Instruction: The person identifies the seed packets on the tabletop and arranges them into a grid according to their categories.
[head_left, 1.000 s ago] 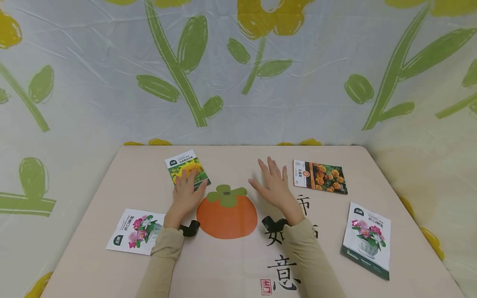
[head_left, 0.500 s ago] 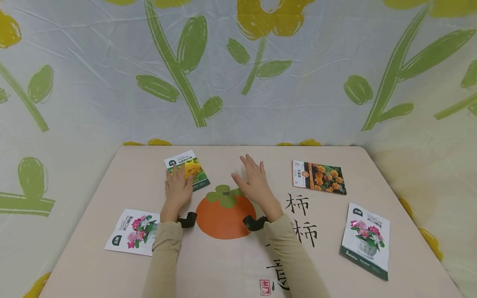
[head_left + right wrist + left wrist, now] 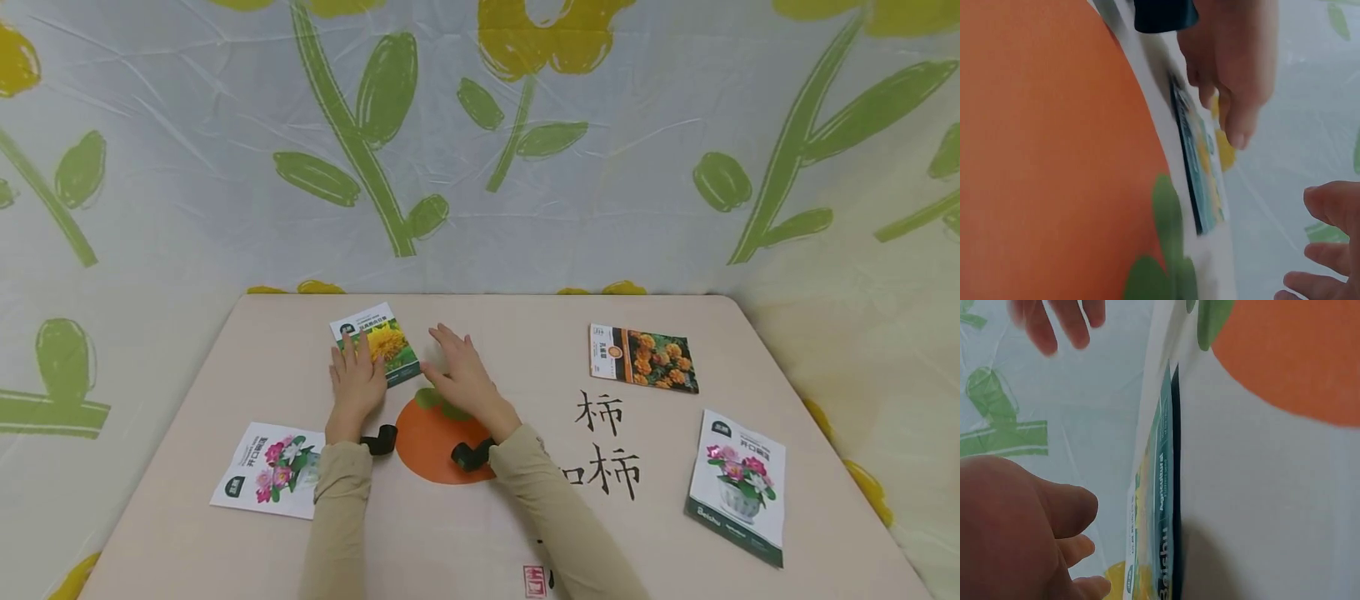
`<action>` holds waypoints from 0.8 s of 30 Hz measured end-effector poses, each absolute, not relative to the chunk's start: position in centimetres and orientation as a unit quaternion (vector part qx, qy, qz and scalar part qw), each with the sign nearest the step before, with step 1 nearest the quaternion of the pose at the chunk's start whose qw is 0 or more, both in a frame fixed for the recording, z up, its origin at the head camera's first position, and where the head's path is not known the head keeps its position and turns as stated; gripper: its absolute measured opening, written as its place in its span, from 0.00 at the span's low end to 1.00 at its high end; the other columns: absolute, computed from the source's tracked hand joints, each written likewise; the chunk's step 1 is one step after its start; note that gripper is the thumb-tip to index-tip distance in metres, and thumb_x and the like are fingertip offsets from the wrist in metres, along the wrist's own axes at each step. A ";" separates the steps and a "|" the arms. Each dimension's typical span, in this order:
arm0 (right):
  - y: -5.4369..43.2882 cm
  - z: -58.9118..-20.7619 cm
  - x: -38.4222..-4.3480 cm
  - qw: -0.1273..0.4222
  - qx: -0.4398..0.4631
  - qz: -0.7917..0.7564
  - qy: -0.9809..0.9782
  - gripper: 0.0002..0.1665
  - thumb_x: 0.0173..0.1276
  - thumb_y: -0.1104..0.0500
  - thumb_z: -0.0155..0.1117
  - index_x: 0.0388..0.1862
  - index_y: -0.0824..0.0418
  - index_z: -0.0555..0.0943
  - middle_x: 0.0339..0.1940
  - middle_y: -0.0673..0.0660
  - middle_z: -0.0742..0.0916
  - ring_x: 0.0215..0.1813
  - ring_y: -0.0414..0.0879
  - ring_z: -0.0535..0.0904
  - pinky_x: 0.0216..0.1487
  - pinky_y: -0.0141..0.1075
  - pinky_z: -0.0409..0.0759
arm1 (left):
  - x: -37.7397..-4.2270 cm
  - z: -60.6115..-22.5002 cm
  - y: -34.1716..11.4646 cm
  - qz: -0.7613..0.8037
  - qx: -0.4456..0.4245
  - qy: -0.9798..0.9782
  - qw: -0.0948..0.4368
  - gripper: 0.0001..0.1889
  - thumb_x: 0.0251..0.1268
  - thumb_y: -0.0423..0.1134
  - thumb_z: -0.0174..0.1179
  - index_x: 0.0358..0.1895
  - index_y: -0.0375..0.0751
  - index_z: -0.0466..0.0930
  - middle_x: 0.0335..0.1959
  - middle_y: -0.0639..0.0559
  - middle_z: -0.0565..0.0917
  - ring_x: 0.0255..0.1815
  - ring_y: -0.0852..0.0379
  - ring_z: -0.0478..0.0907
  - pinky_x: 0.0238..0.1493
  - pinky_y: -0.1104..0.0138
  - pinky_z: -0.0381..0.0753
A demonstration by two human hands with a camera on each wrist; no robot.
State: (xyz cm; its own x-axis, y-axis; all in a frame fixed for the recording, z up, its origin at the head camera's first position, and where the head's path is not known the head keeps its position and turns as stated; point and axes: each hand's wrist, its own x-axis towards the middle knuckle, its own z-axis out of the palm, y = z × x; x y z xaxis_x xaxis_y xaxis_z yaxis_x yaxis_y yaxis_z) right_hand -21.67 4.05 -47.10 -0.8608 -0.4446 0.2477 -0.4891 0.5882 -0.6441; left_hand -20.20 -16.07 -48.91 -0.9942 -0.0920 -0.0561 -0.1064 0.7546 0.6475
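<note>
A seed packet with a yellow flower picture (image 3: 396, 343) lies flat on the table at the back left. Over its left part hovers my left hand (image 3: 358, 390), fingers spread and holding nothing. The left wrist view has that packet (image 3: 1161, 500) edge-on, a gap between it and the left hand (image 3: 1007, 531). To the packet's right is my right hand (image 3: 467, 382), raised with fingers extended, above the printed orange persimmon (image 3: 431, 446). In the right wrist view, both the left hand (image 3: 1238, 69) and the right hand (image 3: 1335, 240) are apart from the packet.
A packet with orange flowers (image 3: 643, 358) lies at the back right. Packets with pink flowers lie at the front right (image 3: 737, 487) and front left (image 3: 266, 471), the latter partly behind the left forearm. A flower-printed curtain (image 3: 570, 208) borders the table.
My right hand has moved left from near the orange-flower packet toward the yellow-flower packet. My left hand has shifted slightly left, uncovering more of the yellow-flower packet. The packets stay in place.
</note>
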 end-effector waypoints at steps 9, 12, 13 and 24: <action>1.3 -47.7 -22.0 -0.062 0.273 0.357 -0.891 0.37 0.75 0.53 0.57 0.76 0.67 0.61 0.79 0.64 0.62 0.80 0.55 0.53 0.77 0.56 0.46 | -20.4 -49.6 -16.2 0.342 -0.053 0.938 0.023 0.35 0.80 0.45 0.40 0.80 0.33 0.37 0.79 0.30 0.31 0.77 0.31 0.23 0.74 0.39 0.28; 0.8 -48.0 -22.0 -0.093 0.276 0.350 -0.890 0.37 0.76 0.52 0.56 0.77 0.66 0.59 0.79 0.61 0.61 0.80 0.53 0.52 0.78 0.51 0.46 | -20.3 -49.8 -16.2 0.337 -0.054 0.940 0.028 0.36 0.80 0.46 0.40 0.79 0.33 0.37 0.78 0.28 0.30 0.78 0.32 0.22 0.74 0.41 0.27; 0.8 -48.1 -22.1 -0.103 0.277 0.348 -0.890 0.37 0.77 0.52 0.55 0.78 0.66 0.59 0.80 0.60 0.61 0.80 0.53 0.51 0.79 0.50 0.46 | -20.2 -49.8 -16.2 0.334 -0.053 0.941 0.029 0.36 0.79 0.46 0.40 0.79 0.32 0.37 0.78 0.27 0.30 0.78 0.32 0.22 0.74 0.42 0.26; 1.0 -48.8 -22.0 -0.134 0.306 0.311 -0.890 0.36 0.77 0.52 0.53 0.78 0.65 0.58 0.80 0.58 0.59 0.81 0.51 0.48 0.79 0.49 0.43 | -20.2 -50.2 -16.0 0.289 -0.044 0.955 0.050 0.38 0.79 0.48 0.42 0.76 0.23 0.39 0.77 0.25 0.29 0.77 0.32 0.21 0.74 0.42 0.25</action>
